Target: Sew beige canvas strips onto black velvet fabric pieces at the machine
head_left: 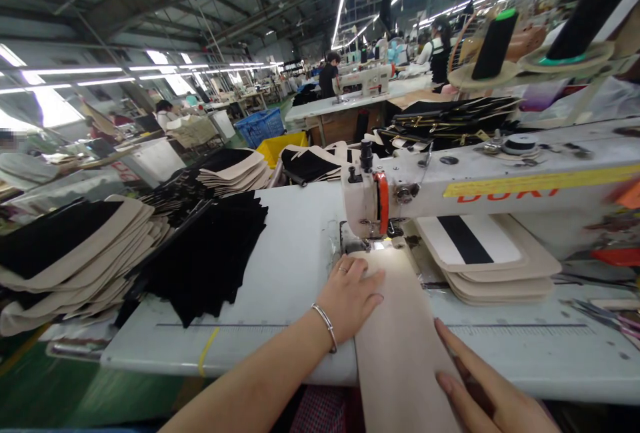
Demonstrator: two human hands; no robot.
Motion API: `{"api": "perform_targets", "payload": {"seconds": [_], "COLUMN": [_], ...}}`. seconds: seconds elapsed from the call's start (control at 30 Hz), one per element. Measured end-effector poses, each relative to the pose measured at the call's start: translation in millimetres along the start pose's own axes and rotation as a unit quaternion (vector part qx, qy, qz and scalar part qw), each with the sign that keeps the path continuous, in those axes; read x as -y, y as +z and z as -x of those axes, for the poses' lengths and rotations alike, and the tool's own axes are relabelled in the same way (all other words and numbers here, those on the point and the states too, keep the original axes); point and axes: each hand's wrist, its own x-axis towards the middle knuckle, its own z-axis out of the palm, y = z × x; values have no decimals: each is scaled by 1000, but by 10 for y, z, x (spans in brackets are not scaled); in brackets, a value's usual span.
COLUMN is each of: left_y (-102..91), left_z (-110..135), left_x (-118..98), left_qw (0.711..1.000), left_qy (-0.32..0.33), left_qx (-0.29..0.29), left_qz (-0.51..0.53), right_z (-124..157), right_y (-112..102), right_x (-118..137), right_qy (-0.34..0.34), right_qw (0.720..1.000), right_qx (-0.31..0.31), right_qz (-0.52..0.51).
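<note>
A long beige fabric strip [400, 333] runs from the table's front edge up under the needle of a white sewing machine [475, 186]. My left hand [350, 296] lies flat on the strip's left edge near the needle, fingers stretched out, a bracelet on the wrist. My right hand [480, 386] rests open on the strip's lower right side, fingers extended along its edge. Neither hand grips anything.
A pile of black fabric pieces [210, 253] and a stack of beige-and-black panels [75, 253] lie on the left. More finished panels [490, 259] sit under the machine arm. Scissors [605, 313] lie at far right. Other workers sit at machines behind.
</note>
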Motion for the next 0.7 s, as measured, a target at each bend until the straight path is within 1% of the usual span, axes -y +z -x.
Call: {"api": "perform_targets", "payload": {"seconds": [0.07,0.13,0.27,0.43,0.5,0.57,0.63,0.7], "left_y": [38,77,117,118,130,145,144,99], "left_z": [-17,-28,-48,-68,-78,-90,-89,-54], "left_x": [62,113,164,202,203,182,158,185], "left_qw": [1000,1000,1000,999,999,999,999,998], "left_qy": [6,12,12,4,6,8,5,15], "left_qx": [-8,-15,-21,-25,-28,-30,-24,-5], "left_qz": [-2,-4,2,22,28,33,39,58], "right_z": [-115,-215,-322,-371,-372,-362,-358,-395], "right_y": [-25,-55,-81,-70,-51,-31,-26,-48], "right_x": [141,216,209,192,181,157,132,124], "right_qy": [15,27,63,75,68,43,0,-47], "right_qw": [1000,999,995,994,995,998,1000,997], "right_qx": [-11,-2,50,52,47,36,16,-11], "right_qz": [-15,-29,-66,-64,-48,-24,11,63]}}
